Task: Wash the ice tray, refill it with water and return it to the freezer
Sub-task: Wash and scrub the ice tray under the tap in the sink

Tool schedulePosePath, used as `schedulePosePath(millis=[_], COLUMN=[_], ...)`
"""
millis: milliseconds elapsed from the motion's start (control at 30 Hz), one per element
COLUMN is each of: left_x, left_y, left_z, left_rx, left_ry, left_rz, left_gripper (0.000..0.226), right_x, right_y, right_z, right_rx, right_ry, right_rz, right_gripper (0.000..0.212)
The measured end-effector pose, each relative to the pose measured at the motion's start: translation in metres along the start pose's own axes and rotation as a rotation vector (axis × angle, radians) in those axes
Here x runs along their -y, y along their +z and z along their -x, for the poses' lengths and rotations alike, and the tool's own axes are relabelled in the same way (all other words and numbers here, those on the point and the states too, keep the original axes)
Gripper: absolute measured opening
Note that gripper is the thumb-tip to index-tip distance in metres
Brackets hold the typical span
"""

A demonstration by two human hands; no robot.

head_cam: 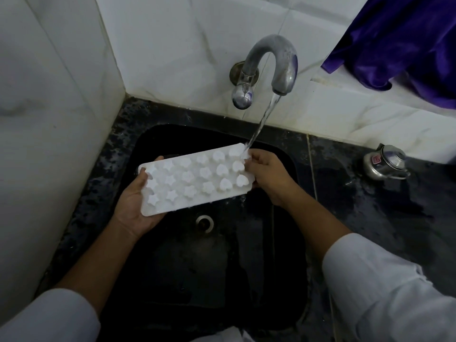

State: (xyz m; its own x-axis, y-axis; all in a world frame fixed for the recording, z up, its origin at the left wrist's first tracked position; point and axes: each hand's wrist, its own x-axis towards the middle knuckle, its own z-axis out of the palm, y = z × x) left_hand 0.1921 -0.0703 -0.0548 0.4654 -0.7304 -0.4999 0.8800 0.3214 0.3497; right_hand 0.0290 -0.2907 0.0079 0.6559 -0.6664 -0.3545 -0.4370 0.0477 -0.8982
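Left hand (134,203): it is gripping the near-left end of the ice tray (196,178) from below, palm up; the thumb is lying along the short left edge and the fingers are hidden under the tray.
Right hand (267,175): it is clamping the far-right end of the tray, fingers curled on the edge, just where the water is landing.
Ice tray: it is white and is being held in the air over the sink, between both hands, touching neither the basin nor the counter. It is turned with the bumps upward, showing rows of star and heart shapes. Its right end is tilting a little toward the wall.
Water (262,122): a thin stream is running from the tap down onto the far-right corner of the tray, and drops are falling from the lower right edge.
Tap (270,61): a curved metal spout is coming out of the wall above the sink; a round knob is hanging below its base.
Sink (177,267): a black basin is sitting in the counter; the drain (204,222) is showing just under the tray.
Counter (370,208): dark speckled stone, wet on the right side.
Kettle (385,162): a small metal one is standing on the counter at the right, well apart from the hands.
Walls (54,99): white marbled tiles are meeting in a corner at the left.
Cloth (399,43): purple fabric is hanging at the upper right.
Sleeves (385,287): both are white and pushed up above the forearms.
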Motion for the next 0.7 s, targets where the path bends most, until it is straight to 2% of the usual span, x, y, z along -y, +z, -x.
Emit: schedulePosePath(millis=[100,200,267,333,400,500,600,700], left_x=[0.005,0.009,0.008,0.005,0.004,0.009,0.018,0.021], left_y=[0.003,0.006,0.005,0.001,-0.003,-0.007,-0.006,-0.008], left_z=[0.001,0.0,-0.003,-0.006,-0.006,-0.005,-0.002,0.001], left_rx=[0.002,-0.019,-0.036,-0.062,-0.075,-0.07,-0.087,-0.115], left_ry=[-0.019,-0.019,-0.012,-0.007,-0.02,-0.029,-0.034,-0.058], left_rz=[0.003,-0.015,-0.014,-0.014,-0.023,-0.03,-0.048,-0.082], left_gripper=[0.048,0.048,0.047,0.041,0.04,0.046,0.041,0.045], right_x=[-0.001,0.003,0.006,0.009,0.01,0.006,0.004,0.004], right_y=[0.002,0.006,0.006,0.006,0.006,0.008,0.011,0.008], right_z=[-0.008,-0.01,-0.008,-0.001,0.006,0.001,-0.008,-0.008], right_rx=[-0.131,-0.242,-0.207,-0.072,0.027,-0.089,-0.239,-0.197], right_ry=[-0.026,-0.025,-0.032,-0.005,0.016,-0.053,-0.008,0.088], right_rz=[0.175,0.167,0.13,0.001,-0.077,0.115,0.18,0.122], right_gripper=[0.031,0.045,0.043,0.028,0.023,0.026,0.039,0.045])
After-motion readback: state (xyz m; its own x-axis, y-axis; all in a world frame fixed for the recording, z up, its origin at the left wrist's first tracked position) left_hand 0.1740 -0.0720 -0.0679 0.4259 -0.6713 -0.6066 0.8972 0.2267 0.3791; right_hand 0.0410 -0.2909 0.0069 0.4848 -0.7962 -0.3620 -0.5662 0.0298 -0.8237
